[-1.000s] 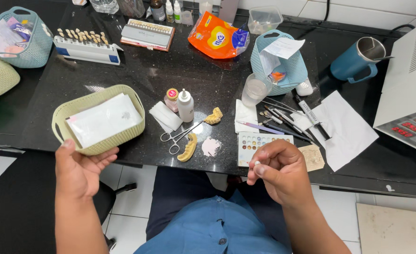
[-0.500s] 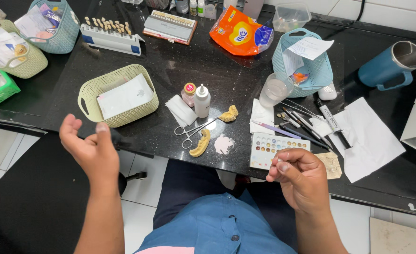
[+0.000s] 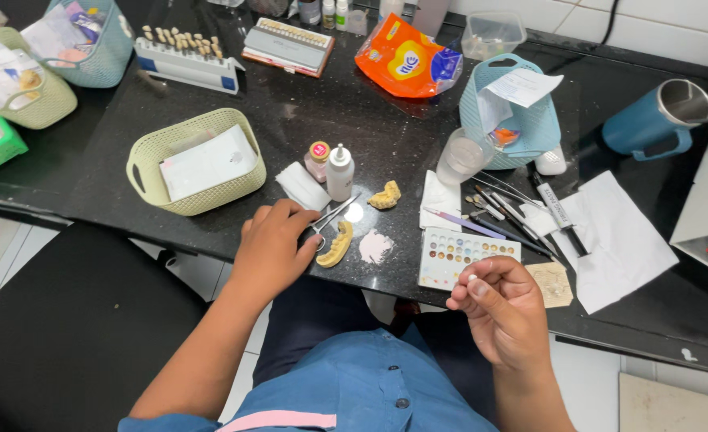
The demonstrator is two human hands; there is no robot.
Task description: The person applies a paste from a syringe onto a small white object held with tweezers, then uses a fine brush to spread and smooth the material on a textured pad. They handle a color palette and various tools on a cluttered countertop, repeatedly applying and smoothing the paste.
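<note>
My left hand [image 3: 272, 246] lies at the black counter's front edge, fingers curled over the ring handles of metal scissor-style forceps [image 3: 336, 213]. Just right of it lie a yellow dental cast [image 3: 338, 243] and a patch of pink powder [image 3: 375, 246]. A second yellow cast [image 3: 386, 194] sits farther back. My right hand [image 3: 499, 310] hovers off the counter edge, pinching a tiny white piece [image 3: 472, 278] between thumb and fingertips, close to a white colour palette [image 3: 466, 256].
A white dropper bottle [image 3: 340, 172] and a small red-lidded jar [image 3: 318, 161] stand behind the forceps. Also here are a green basket [image 3: 147, 152], blue basket [image 3: 539, 132], orange pouch [image 3: 406, 60], blue mug [image 3: 650, 124], glass cup [image 3: 459, 158], brushes [image 3: 507, 210] and papers [image 3: 622, 236].
My left hand has moved from off the counter's edge forward and right onto the forceps handles. My right hand stays near the palette, still pinching the small piece.
</note>
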